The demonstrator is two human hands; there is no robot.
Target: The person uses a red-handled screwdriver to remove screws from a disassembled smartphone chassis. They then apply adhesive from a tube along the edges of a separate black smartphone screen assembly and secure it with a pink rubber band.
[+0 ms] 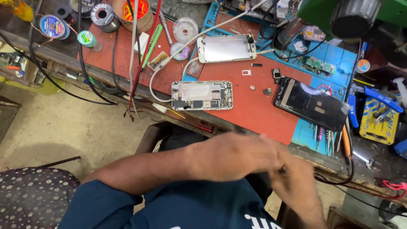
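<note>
Two hands are meeting just below the near edge of the table (106, 55), well apart from the parts lying on it. Left hand (231, 154) is lying over the right hand (296, 188), fingers loosely curled; motion blur is preventing a finding on whether either is gripping anything. A small dark spot is showing between them, too blurred to identify. Nearest on the red mat (254, 106) is sitting the opened phone body (202, 95), circuit side up, with a white cable (154, 82) running to it. A metal back panel (227, 48) is lying beyond it, and a black screen assembly (311, 104) is resting to the right, overlapping the blue mat (335, 57).
</note>
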